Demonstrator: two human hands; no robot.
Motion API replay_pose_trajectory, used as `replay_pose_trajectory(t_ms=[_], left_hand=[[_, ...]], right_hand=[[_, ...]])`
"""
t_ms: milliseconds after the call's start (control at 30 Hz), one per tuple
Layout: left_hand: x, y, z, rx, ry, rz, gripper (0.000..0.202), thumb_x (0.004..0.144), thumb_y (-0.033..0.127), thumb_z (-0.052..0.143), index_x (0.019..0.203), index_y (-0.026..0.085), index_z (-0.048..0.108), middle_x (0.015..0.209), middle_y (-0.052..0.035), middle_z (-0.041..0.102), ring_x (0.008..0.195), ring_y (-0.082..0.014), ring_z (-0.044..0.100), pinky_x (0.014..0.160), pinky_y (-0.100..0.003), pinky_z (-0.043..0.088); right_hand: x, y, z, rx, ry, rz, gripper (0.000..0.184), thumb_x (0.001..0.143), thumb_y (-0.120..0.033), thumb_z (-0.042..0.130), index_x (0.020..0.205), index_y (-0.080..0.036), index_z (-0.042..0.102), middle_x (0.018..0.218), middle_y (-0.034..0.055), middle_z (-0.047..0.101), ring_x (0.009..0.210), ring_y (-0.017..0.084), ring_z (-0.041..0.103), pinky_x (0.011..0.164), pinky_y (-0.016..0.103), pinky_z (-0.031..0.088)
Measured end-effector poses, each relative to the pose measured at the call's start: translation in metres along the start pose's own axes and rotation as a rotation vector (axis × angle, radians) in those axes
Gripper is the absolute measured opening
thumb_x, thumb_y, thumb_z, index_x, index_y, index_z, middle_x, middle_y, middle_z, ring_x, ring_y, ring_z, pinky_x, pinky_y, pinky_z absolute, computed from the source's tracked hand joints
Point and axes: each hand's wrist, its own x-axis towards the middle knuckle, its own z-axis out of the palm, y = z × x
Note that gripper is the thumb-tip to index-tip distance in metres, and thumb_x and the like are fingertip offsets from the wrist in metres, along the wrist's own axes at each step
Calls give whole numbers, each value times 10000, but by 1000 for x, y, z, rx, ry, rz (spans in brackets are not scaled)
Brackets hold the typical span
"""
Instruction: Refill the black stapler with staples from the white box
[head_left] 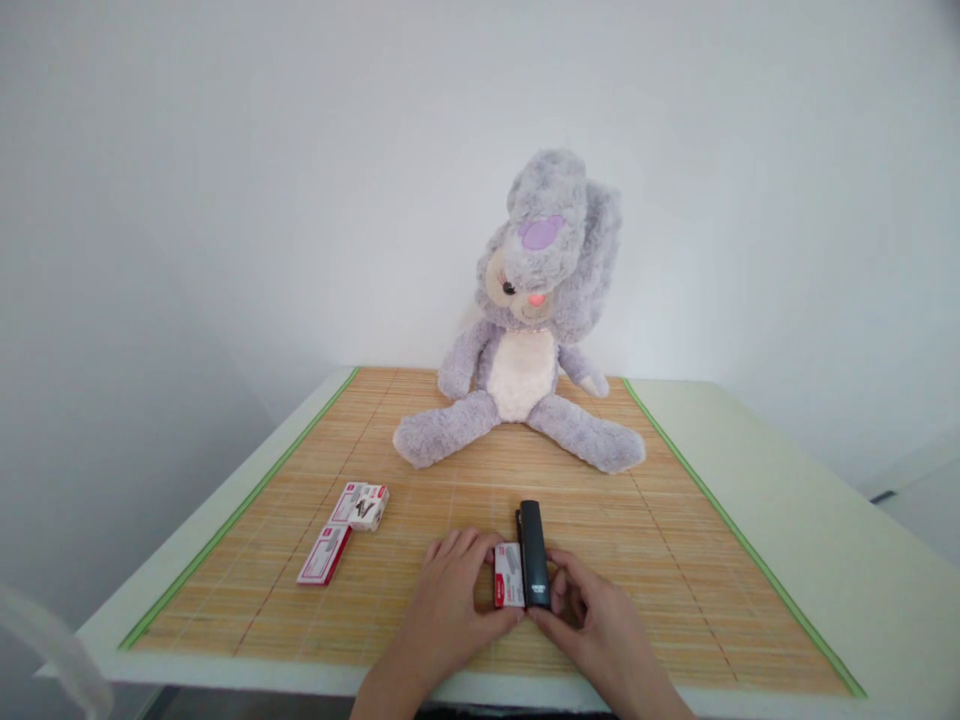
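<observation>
My left hand (450,600) and my right hand (592,615) meet near the front edge of the bamboo mat (675,560). Between them lie a small red-and-white staple box (508,575) and a black stapler (534,553), side by side. The left hand's fingers curl round the box's left side. The right hand's thumb and fingers pinch the near end of the stapler. The stapler points away from me toward the plush rabbit.
A grey-purple plush rabbit (536,330) sits at the back of the mat against the white wall. Two more staple boxes (361,505) (324,553) lie at the left of the mat. The pale table (810,520) extends past the mat to the right.
</observation>
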Motion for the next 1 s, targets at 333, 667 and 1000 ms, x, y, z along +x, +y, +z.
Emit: replay_pose_trajectory(t_ms=[333, 667, 1000], left_hand=[[-2, -4, 3, 6, 7, -12, 658, 699, 348, 851, 1307, 311, 603, 1239, -28, 647, 1159, -269, 564, 1025, -408, 390], [-20, -25, -6, -37, 55, -39, 905, 717, 437, 861, 1512, 339, 442, 1359, -44, 617, 1189, -261, 586, 1064, -423, 452], [-49, -134, -89, 421, 604, -609, 617, 875, 647, 506, 1246, 183, 674, 1139, -121, 687, 1006, -320, 639, 932, -460, 494]], right_hand=[[-4, -3, 3, -22, 35, -9, 479, 824, -270, 689, 1294, -259, 594, 774, -52, 655, 700, 168, 643, 648, 271, 453], [-8, -8, 6, -64, 83, -27, 617, 811, -246, 682, 1404, -261, 515, 795, -56, 632, 732, 169, 651, 696, 281, 473], [-9, -7, 7, -87, 106, -41, 672, 822, -263, 669, 1467, -267, 478, 797, -52, 625, 721, 172, 647, 703, 290, 488]])
